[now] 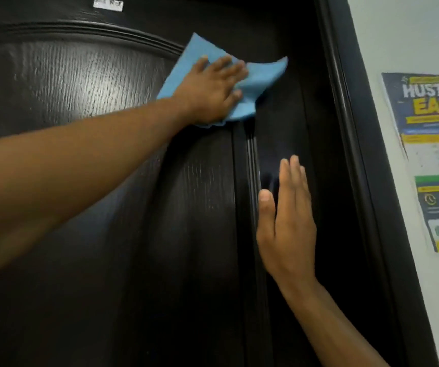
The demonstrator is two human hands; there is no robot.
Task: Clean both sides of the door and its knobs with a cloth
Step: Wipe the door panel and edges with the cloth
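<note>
Nearest the camera, our left forearm crosses from the left edge to the left hand (210, 88), whose fingers lie spread flat on the blue cloth (260, 75), pressing it against the dark door (80, 207) at upper centre. Our right hand (286, 223), fingers straight and together, rests flat on the door at lower centre-right. At the right edge, a poster (435, 160) hangs on the wall (409, 30).
</note>
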